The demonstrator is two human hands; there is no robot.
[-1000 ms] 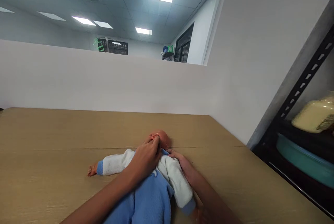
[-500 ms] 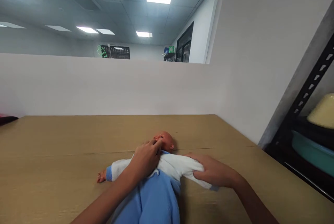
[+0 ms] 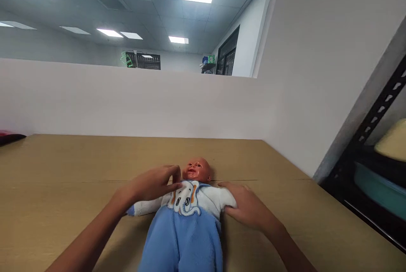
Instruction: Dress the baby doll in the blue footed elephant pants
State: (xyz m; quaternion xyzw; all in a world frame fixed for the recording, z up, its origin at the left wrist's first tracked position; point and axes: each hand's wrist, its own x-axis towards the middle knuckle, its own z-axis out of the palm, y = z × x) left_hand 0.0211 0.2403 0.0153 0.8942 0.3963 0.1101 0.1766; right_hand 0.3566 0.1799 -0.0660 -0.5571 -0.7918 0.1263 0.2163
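Note:
A baby doll (image 3: 197, 169) lies on its back, its head toward the far side. It wears a blue and white outfit (image 3: 184, 238) with an elephant face on the chest. My left hand (image 3: 155, 184) is at the shoulder and collar on the doll's left-of-view side, fingers bent and thumb tip against the collar. Around the white sleeve on the other side, near the upper arm, my right hand (image 3: 247, 206) is closed. That doll arm's lower part is hidden by my hand. The other sleeve (image 3: 146, 207) stretches out beneath my left wrist.
The doll rests on a brown table (image 3: 79, 162) with a seam across it. Beyond it stands a low white wall (image 3: 142, 103). At the right, a black shelf rack (image 3: 364, 136) holds a teal bin (image 3: 377, 187) and a pale yellow item (image 3: 393, 141).
My left hand has moved left off the doll's face and chest, uncovering the face and elephant. My right hand has shifted slightly left along the sleeve, and the doll's body lies straighter.

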